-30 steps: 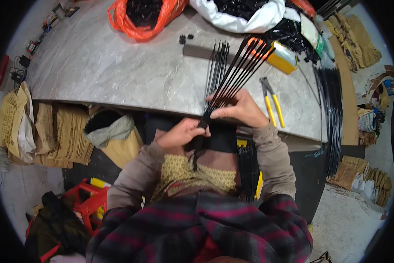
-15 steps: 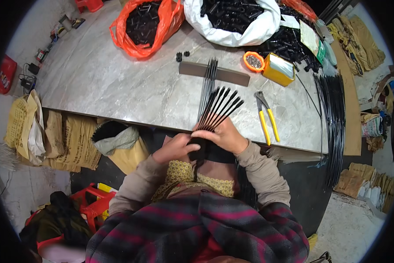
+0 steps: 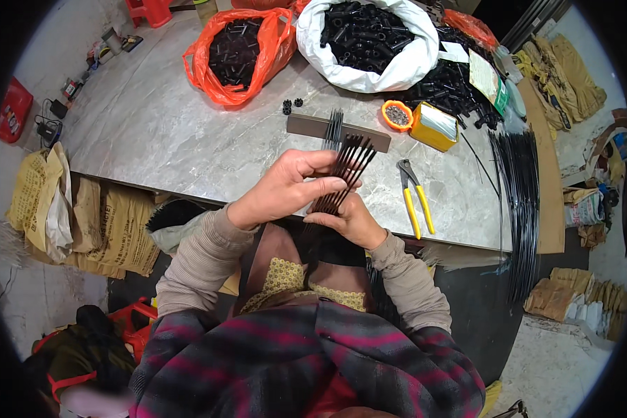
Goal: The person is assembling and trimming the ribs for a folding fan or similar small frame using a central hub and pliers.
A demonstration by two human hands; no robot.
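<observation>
A fan of thin black rods (image 3: 342,175) stands up from my hands over the table's near edge, its tips spread toward the far side. My right hand (image 3: 352,217) grips the lower part of the fan, thumb across the front. Higher up, my left hand (image 3: 285,182) closes on the rods from the left, thumb and fingers around their sides. Just beyond, more thin dark rods (image 3: 334,127) lie across a flat brown bar (image 3: 303,126). The rods' lower ends are hidden by my hands.
Yellow-handled pincers (image 3: 416,198) lie right of my hands. Behind them are an orange dish of small metal pieces (image 3: 398,115) and a yellow box (image 3: 434,127). Red (image 3: 238,52) and white (image 3: 369,43) bags hold black parts. Long black rods (image 3: 517,202) overhang the right edge.
My left hand has risen from below the table edge beside my right hand and taken hold of the rods higher up. The spread tips have drawn closer together.
</observation>
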